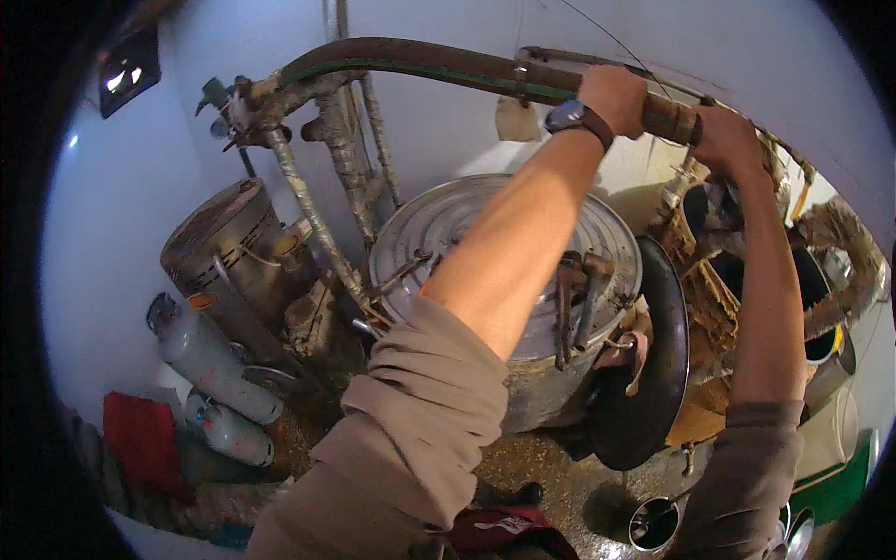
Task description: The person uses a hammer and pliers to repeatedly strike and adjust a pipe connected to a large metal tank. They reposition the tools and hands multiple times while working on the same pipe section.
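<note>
A thick brown hose [411,61] with a green stripe arches from a foil-wrapped pipe joint [261,101] at the left over to my hands. My left hand [613,98], with a watch [581,119] on its wrist, is closed round the hose near its right end. Just right of it, my right hand [731,142] grips the pipe end [674,119] where hose and pipe meet; its fingertips are mostly hidden. Below my arms stands a large metal vat [546,397] with a ridged round lid [425,210]. Rusty clamps [583,289] sit at the lid's edge.
Two grey gas cylinders [210,359] lie at the left beside a red cloth [145,439]. A metal drum [224,229] stands behind them. A dark round pan [649,392] leans against the vat. Nearer me are a small metal pot [653,525] and a pale bucket [829,434].
</note>
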Demonstrator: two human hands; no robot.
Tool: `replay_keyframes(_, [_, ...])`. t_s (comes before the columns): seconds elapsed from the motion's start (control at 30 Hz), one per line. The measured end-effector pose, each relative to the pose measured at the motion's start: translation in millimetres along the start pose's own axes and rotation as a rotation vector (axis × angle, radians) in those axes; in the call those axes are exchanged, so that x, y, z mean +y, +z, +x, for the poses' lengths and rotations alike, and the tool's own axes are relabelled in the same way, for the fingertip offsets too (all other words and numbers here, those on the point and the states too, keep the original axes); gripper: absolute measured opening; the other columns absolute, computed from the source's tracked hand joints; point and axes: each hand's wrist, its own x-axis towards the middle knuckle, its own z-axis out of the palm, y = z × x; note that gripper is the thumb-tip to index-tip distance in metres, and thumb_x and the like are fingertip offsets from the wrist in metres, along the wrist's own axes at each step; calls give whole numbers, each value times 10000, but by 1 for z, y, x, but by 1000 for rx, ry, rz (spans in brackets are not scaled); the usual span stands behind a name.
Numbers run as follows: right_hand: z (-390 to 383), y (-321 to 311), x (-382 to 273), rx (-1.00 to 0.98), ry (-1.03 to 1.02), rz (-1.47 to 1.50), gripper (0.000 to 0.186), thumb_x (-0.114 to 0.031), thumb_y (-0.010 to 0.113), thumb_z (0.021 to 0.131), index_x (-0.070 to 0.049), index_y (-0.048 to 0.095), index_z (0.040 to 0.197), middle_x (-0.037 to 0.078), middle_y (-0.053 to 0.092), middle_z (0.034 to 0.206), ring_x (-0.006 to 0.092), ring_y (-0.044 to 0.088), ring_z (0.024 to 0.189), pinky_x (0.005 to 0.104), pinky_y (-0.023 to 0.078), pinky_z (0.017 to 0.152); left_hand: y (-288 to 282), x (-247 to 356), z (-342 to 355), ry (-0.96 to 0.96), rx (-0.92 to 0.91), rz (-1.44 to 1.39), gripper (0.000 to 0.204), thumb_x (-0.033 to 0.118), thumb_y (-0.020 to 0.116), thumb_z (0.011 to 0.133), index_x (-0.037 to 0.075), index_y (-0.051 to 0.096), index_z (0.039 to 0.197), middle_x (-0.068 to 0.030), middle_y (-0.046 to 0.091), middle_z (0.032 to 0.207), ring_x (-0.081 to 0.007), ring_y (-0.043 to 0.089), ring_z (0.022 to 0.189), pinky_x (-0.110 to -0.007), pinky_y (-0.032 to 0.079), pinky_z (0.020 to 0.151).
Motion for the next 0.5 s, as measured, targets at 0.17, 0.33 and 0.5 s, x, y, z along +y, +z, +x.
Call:
replay_keyframes(0.17, [1, 4, 3, -3, -29, 17, 343, -160, 708, 758, -101, 749, 1094, 224, 778, 1032, 466, 734, 1021, 562, 599, 906, -2, -1, -1, 31, -7, -18, 359, 306, 907, 656, 102, 829, 941, -162, 804, 951, -380, 789, 935, -488, 648, 822])
replay_keyframes(0.33, [4, 11, 6, 61, 0, 16, 310, -305, 770, 843, -120, 749, 1092, 230, 769, 993, 465, 734, 988, 571, 583, 861, -2, -9, -6, 98, 48, -57, 346, 272, 872, 694, 101, 793, 984, -154, 790, 930, -392, 780, 932, -501, 640, 825])
replay_keyframes(0.5, [3, 11, 6, 46, 51, 47, 342, -152, 742, 741, -116, 743, 1081, 211, 775, 1012, 454, 741, 1008, 562, 602, 883, -21, -33, -20, 250, -22, 0, 655, 362, 929, 702, 148, 703, 1278, -135, 771, 1107, -381, 760, 1032, -527, 612, 894])
